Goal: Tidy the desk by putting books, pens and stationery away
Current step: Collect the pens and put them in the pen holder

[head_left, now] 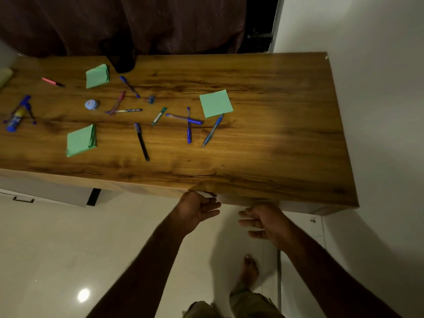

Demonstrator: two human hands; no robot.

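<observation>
A wooden desk [275, 143] carries scattered stationery. Three green sticky-note pads lie on it: one at the right [215, 103], one at the back [97, 76], one near the front left [80, 140]. Several pens lie about, among them a black pen [141, 142], two crossed blue pens [188, 125] and a light blue pen [213, 130]. A glue stick [16, 119] lies at the far left. My left hand [198, 208] and my right hand [266, 222] hang just below the desk's front edge, fingers apart, holding nothing.
A pink marker [52, 81], a round blue tape roll [91, 104], a small blue sharpener [151, 99] and a teal lead case [158, 116] also lie on the desk. A dark curtain [137, 24] hangs behind. White wall at right, white drawers [46, 193] under the desk's left.
</observation>
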